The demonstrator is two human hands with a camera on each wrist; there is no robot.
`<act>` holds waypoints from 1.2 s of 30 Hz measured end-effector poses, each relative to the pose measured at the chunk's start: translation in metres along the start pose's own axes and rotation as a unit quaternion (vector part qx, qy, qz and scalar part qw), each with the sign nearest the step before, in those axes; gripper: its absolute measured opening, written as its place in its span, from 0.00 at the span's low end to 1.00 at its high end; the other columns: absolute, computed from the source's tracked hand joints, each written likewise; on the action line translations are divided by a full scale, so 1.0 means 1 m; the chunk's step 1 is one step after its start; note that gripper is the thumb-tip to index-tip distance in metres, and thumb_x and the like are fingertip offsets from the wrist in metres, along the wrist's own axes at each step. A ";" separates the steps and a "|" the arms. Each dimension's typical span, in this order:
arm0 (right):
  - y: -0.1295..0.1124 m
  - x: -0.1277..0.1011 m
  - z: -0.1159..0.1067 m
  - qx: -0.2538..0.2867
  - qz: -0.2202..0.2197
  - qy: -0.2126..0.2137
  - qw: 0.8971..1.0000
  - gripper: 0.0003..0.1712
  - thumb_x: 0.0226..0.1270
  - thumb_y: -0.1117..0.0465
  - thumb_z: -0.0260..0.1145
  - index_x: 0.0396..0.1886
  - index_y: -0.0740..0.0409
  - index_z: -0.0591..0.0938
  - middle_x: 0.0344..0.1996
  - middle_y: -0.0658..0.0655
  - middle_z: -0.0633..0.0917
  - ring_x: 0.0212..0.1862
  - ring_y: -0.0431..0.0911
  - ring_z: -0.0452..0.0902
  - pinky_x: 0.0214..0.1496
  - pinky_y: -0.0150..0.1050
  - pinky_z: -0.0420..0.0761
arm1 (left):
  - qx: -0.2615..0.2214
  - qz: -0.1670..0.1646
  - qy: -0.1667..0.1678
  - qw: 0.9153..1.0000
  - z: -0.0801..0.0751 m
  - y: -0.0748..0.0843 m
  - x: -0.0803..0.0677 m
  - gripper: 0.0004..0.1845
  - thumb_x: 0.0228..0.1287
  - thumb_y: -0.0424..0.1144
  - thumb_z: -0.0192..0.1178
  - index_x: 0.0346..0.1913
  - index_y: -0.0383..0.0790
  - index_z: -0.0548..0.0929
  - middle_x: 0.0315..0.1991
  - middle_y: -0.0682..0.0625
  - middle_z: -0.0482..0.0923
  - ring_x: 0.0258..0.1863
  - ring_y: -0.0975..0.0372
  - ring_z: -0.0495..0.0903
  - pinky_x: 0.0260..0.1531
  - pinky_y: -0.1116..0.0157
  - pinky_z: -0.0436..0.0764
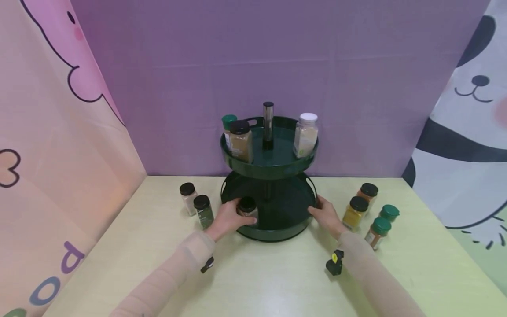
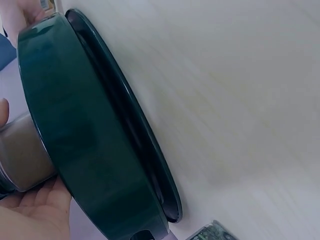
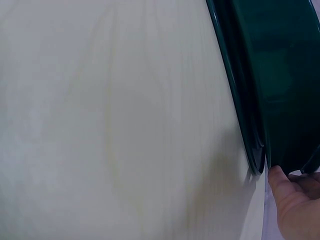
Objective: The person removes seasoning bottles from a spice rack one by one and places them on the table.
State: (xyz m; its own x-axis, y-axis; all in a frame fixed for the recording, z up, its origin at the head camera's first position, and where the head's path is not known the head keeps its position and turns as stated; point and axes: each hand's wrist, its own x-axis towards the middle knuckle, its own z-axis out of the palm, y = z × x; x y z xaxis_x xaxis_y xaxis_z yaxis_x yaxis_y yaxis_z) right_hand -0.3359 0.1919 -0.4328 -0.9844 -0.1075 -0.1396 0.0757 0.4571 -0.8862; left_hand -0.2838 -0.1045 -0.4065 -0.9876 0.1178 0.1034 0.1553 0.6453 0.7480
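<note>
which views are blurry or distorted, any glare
Head view: sharp, wide-angle bending at the edges, soft glare on the table. Left wrist view: table streaked with motion blur, green tray close and sharper. Right wrist view: soft, slightly blurred, tray rim glossy.

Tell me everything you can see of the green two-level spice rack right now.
The rack is dark green, glossy, plastic-looking: two round rimmed trays stacked on a central post topped by a silvery, dark-capped column. It stands upright at the back of the pale table. The upper tray carries three jars. The left hand holds a black-lidded jar on the lower tray; the right hand touches that tray's right rim, near a cut-out handle.
</note>
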 end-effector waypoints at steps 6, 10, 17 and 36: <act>-0.001 -0.001 0.000 0.001 0.011 -0.003 1.000 0.37 0.69 0.62 0.49 0.71 0.68 0.44 0.68 0.71 0.55 0.69 0.60 0.52 0.69 0.52 0.58 | 0.004 -0.006 0.006 1.000 0.002 0.000 -0.001 0.33 0.46 0.49 0.70 0.54 0.39 0.73 0.51 0.44 0.77 0.48 0.54 0.76 0.49 0.56 0.77; -0.001 -0.001 -0.001 0.000 0.016 -0.004 1.000 0.37 0.69 0.61 0.49 0.71 0.68 0.44 0.68 0.71 0.55 0.69 0.61 0.51 0.69 0.52 0.57 | 0.001 -0.005 0.007 1.000 0.002 0.001 -0.001 0.32 0.46 0.49 0.70 0.54 0.38 0.73 0.52 0.43 0.77 0.48 0.54 0.76 0.49 0.56 0.77; -0.002 -0.001 0.000 -0.005 0.015 -0.001 1.000 0.36 0.69 0.62 0.49 0.70 0.69 0.45 0.67 0.72 0.56 0.68 0.61 0.52 0.68 0.53 0.59 | -0.009 0.007 0.015 1.000 0.002 0.001 -0.003 0.31 0.46 0.48 0.70 0.54 0.38 0.74 0.51 0.43 0.78 0.46 0.55 0.76 0.48 0.57 0.78; -0.001 -0.001 0.000 -0.008 0.005 -0.002 1.000 0.36 0.69 0.62 0.49 0.70 0.68 0.45 0.67 0.71 0.57 0.68 0.61 0.54 0.68 0.53 0.60 | -0.022 0.016 0.023 0.999 0.000 0.000 -0.001 0.29 0.46 0.46 0.69 0.52 0.38 0.75 0.49 0.44 0.79 0.45 0.56 0.77 0.45 0.58 0.79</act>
State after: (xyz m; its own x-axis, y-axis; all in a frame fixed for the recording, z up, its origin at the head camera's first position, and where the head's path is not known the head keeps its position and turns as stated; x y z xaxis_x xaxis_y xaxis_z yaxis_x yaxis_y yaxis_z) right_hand -0.3353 0.1917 -0.4316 -0.9828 -0.1061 -0.1509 0.0839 0.4716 -0.8778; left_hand -0.2825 -0.1045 -0.4062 -0.9822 0.1033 0.1567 0.1870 0.6085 0.7712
